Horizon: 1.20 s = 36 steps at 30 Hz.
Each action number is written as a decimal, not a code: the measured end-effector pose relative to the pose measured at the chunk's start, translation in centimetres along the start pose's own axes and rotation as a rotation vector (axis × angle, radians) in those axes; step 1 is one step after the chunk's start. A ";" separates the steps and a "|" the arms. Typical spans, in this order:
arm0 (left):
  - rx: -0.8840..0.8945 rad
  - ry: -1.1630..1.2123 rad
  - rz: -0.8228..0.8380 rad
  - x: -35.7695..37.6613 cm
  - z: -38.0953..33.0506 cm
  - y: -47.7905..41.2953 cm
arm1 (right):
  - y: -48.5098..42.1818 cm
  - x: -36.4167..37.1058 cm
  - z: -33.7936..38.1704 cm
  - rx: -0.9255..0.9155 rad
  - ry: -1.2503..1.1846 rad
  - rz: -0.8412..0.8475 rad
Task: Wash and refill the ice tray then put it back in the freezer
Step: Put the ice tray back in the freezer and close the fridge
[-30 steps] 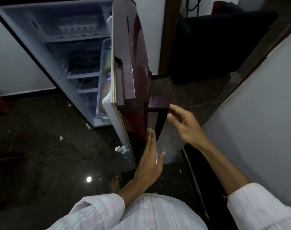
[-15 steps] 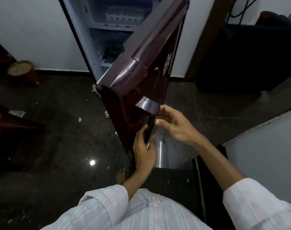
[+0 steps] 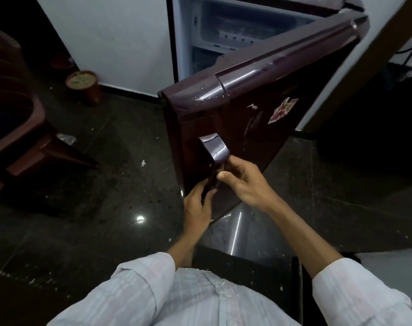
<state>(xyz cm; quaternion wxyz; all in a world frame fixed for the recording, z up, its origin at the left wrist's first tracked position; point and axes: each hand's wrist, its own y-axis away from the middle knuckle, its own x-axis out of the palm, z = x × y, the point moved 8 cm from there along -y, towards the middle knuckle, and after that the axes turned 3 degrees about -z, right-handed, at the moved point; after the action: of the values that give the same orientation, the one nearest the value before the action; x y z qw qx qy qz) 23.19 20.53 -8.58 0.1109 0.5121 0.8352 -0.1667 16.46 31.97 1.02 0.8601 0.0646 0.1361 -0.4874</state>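
Head view: I see both hands on the door handle of the maroon fridge door. The left hand curls its fingers round the lower part, and the right hand grips just above it. The pale ice tray sits inside the freezer compartment, well apart from both hands. I judge it to be light, stiff plastic, likely frosty and slick. Filled, it would slosh, so I'd take it by both short ends and keep it level.
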 end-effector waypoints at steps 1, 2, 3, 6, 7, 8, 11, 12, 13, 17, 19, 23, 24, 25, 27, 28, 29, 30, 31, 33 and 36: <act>0.009 -0.006 0.005 -0.5 0.3 -1.0 | -1.0 0.4 0.1 -0.004 0.007 0.005; 0.014 -0.010 0.009 -0.9 0.7 -2.0 | -2.0 0.9 0.3 -0.008 0.013 0.009; 0.019 -0.014 0.014 -1.4 1.1 -3.0 | -2.9 1.4 0.4 -0.011 0.017 0.010; 0.037 -0.036 0.022 -2.8 1.9 -6.2 | -6.1 2.6 0.8 -0.035 0.030 -0.007; 0.043 -0.046 0.026 -3.2 2.2 -7.3 | -7.2 3.0 0.9 -0.043 0.033 -0.016; 0.047 -0.055 0.028 -3.6 2.5 -8.5 | -8.3 3.3 0.9 -0.046 0.034 -0.023; 0.055 -0.073 0.042 -4.8 3.5 -12.1 | -11.7 4.3 1.0 -0.052 0.039 -0.054; 0.053 -0.073 0.056 -5.0 3.9 -13.3 | -12.8 4.5 1.1 -0.057 0.044 -0.068; 0.049 -0.067 0.073 -5.2 4.2 -14.4 | -13.9 4.6 1.1 -0.063 0.047 -0.082; 0.055 -0.058 0.104 -5.6 4.9 -18.8 | -18.0 5.0 1.2 -0.068 0.055 -0.137; 0.071 -0.061 0.106 -5.7 5.0 -20.8 | -20.1 5.0 1.1 -0.064 0.070 -0.163; 0.066 -0.073 0.104 -5.5 5.8 -25.0 | -24.4 4.7 0.7 -0.058 0.104 -0.200; 0.060 -0.078 0.105 -5.4 6.1 -26.0 | -25.5 4.7 0.7 -0.062 0.109 -0.206; 0.058 -0.083 0.107 -5.3 6.3 -27.1 | -26.5 4.5 0.6 -0.067 0.113 -0.215; 0.070 -0.086 0.111 -5.0 6.6 -29.1 | -28.5 4.3 0.4 -0.082 0.120 -0.232; 0.077 -0.091 0.110 -4.9 6.7 -30.1 | -29.4 4.1 0.3 -0.091 0.129 -0.241; 0.078 -0.099 0.107 -4.8 6.7 -31.1 | -30.4 4.0 0.3 -0.099 0.139 -0.249; 0.073 -0.103 0.106 -4.6 6.9 -32.1 | -31.3 3.8 0.1 -0.102 0.142 -0.258; 0.060 -0.099 0.111 -4.3 7.1 -33.0 | -32.2 3.6 0.0 -0.101 0.142 -0.268; 0.039 -0.099 0.120 -3.9 7.3 -34.7 | -33.8 3.2 -0.2 -0.099 0.140 -0.288; 0.032 -0.100 0.136 -3.3 7.3 -36.6 | -35.6 2.6 -0.7 -0.096 0.138 -0.309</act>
<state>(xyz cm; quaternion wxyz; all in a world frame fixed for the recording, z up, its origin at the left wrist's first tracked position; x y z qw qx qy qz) -7.90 -0.36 -8.09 0.1553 0.5606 0.7891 -0.1975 -12.86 11.65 0.36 0.7656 0.0349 0.2260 -0.6013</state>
